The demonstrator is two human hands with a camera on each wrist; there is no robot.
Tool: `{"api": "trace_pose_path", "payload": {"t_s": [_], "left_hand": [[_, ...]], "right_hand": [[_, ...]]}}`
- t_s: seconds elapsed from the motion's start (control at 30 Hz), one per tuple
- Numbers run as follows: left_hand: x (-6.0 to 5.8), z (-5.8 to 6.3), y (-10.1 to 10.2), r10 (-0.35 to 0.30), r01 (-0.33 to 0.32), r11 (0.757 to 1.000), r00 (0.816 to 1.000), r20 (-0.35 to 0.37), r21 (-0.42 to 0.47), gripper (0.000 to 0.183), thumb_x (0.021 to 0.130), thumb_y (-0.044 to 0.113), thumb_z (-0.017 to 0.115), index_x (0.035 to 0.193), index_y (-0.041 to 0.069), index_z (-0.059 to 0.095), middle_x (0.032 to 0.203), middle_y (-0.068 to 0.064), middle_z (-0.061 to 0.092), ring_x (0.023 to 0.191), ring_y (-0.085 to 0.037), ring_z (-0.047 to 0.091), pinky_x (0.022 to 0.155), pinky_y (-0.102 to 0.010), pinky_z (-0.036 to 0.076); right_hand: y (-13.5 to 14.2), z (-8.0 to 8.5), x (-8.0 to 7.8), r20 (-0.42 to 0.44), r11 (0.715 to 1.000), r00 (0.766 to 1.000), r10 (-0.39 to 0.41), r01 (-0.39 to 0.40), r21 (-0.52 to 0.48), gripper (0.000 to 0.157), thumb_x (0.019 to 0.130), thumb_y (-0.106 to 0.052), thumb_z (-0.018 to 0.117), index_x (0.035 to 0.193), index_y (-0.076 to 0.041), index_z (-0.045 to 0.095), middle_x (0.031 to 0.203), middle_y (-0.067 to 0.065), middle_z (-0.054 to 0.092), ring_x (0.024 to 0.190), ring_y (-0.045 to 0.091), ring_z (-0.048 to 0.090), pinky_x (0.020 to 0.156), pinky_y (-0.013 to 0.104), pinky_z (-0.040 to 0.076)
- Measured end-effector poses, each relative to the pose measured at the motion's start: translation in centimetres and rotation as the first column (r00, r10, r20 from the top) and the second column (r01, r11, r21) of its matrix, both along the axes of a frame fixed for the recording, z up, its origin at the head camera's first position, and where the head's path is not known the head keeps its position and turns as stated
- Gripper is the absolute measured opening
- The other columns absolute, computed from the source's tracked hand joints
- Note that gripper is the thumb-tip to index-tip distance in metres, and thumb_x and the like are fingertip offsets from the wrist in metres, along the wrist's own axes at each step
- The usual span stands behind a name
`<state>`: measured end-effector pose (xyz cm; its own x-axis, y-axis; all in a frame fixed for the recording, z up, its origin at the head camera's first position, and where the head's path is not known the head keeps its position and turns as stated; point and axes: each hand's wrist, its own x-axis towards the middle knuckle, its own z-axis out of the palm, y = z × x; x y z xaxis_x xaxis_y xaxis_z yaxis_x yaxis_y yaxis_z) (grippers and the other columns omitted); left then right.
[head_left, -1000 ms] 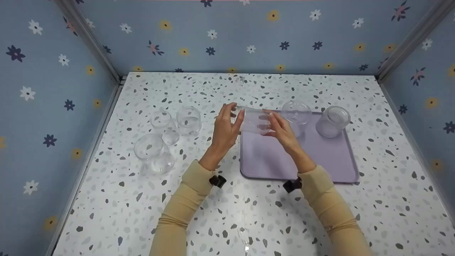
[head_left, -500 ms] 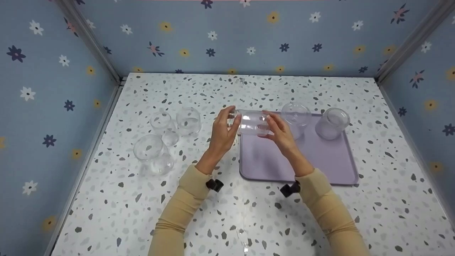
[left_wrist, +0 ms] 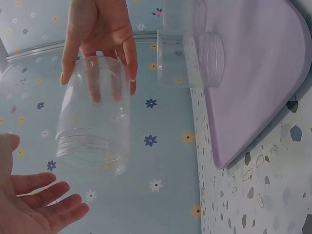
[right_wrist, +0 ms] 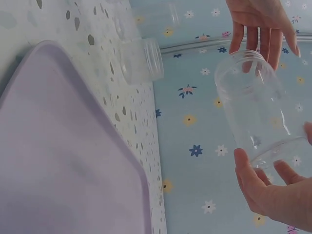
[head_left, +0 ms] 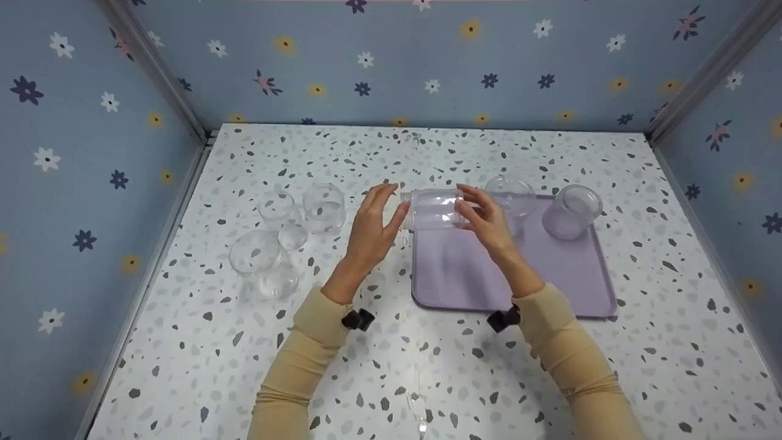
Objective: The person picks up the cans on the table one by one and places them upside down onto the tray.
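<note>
A clear jar [head_left: 435, 211] with a threaded mouth lies sideways in the air over the tray's back left corner. My right hand [head_left: 492, 229] grips its base end, thumb and fingers on opposite sides, as the right wrist view also shows at the jar's base [right_wrist: 273, 151]. My left hand [head_left: 371, 232] is spread beside the mouth end. In the left wrist view a gap separates its straight fingers [left_wrist: 53, 202] from the threaded rim [left_wrist: 90, 146]. Nothing is between the left thumb and fingers.
A lilac tray [head_left: 455, 269] lies under the right hand. At its back stand a clear jar [head_left: 510, 194] and another clear jar [head_left: 572, 214]. Three clear containers stand on the table at left, including a wide one [head_left: 256, 253]. Patterned walls enclose the table.
My left hand has let go of the jar's mouth end and moved left. The right hand still holds the base, its thumb now lying farther along the side.
</note>
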<state>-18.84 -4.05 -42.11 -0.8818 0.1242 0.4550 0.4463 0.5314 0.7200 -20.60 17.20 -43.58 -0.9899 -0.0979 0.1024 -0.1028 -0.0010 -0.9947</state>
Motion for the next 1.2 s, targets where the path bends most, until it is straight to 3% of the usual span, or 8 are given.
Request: {"api": "trace_pose_path", "payload": {"t_s": [0.2,0.33,0.53,0.67,0.83,1.2], "left_hand": [[0.7,0.5,-0.9,0.052,-0.046,0.99,0.998,0.038,-0.132,0.042,0.087,0.025,0.057,0.117,-0.003,0.053,0.119,-0.014,0.048,0.099,-0.022,0.051,0.082,-0.031,0.043],[1.1,0.8,-1.7,0.083,-0.07,0.98,0.995,0.062,-0.185,0.043,0.085,0.024,0.059,0.118,-0.003,0.053,0.119,-0.016,0.047,0.1,-0.024,0.05,0.082,-0.033,0.043],[1.6,1.1,-3.1,0.15,-0.137,0.961,0.988,0.034,-0.24,0.046,0.083,0.022,0.062,0.117,-0.006,0.051,0.119,-0.019,0.045,0.107,-0.03,0.046,0.089,-0.038,0.038],[1.9,1.2,-4.2,0.21,-0.202,0.943,0.978,0.004,-0.266,0.049,0.082,0.022,0.064,0.118,-0.008,0.05,0.12,-0.022,0.044,0.106,-0.034,0.046,0.09,-0.041,0.036],[2.1,1.5,-5.7,0.271,-0.254,0.919,0.962,0.016,-0.301,0.054,0.081,0.021,0.065,0.12,-0.01,0.046,0.122,-0.024,0.041,0.109,-0.037,0.043,0.092,-0.045,0.033],[2.8,0.9,-8.9,0.338,-0.284,0.888,0.936,0.095,-0.361,0.064,0.079,0.021,0.067,0.123,-0.017,0.039,0.129,-0.032,0.027,0.118,-0.042,0.031,0.095,-0.047,0.031]], "right_hand": [[0.3,0.1,-0.5,-0.045,0.99,0.999,-0.019,0.025,0.14,0.044,0.085,-0.013,0.06,0.125,0.0,0.047,0.117,0.017,0.048,0.102,0.027,0.052,0.074,0.033,0.05],[0.6,0.1,-1.1,-0.1,0.974,0.995,-0.017,0.039,0.223,0.045,0.082,-0.012,0.063,0.123,0.002,0.049,0.116,0.017,0.05,0.101,0.028,0.052,0.071,0.026,0.048],[0.8,0.1,-2.0,-0.157,0.947,0.988,0.008,0.043,0.319,0.047,0.079,-0.012,0.067,0.121,0.002,0.051,0.118,0.018,0.051,0.101,0.031,0.05,0.082,0.04,0.043],[0.8,0.2,-2.7,-0.177,0.904,0.984,0.009,0.068,0.422,0.047,0.079,-0.018,0.067,0.12,-0.001,0.053,0.12,0.014,0.051,0.101,0.028,0.05,0.086,0.04,0.04],[0.8,0.1,-3.5,-0.217,0.853,0.976,0.024,0.093,0.514,0.047,0.079,-0.022,0.068,0.12,-0.004,0.055,0.118,0.014,0.051,0.1,0.027,0.049,0.087,0.038,0.039],[0.5,-0.3,-5.1,-0.285,0.76,0.957,0.058,0.142,0.634,0.047,0.077,-0.021,0.07,0.118,-0.001,0.057,0.114,0.017,0.054,0.103,0.029,0.049,0.086,0.04,0.039]]}}
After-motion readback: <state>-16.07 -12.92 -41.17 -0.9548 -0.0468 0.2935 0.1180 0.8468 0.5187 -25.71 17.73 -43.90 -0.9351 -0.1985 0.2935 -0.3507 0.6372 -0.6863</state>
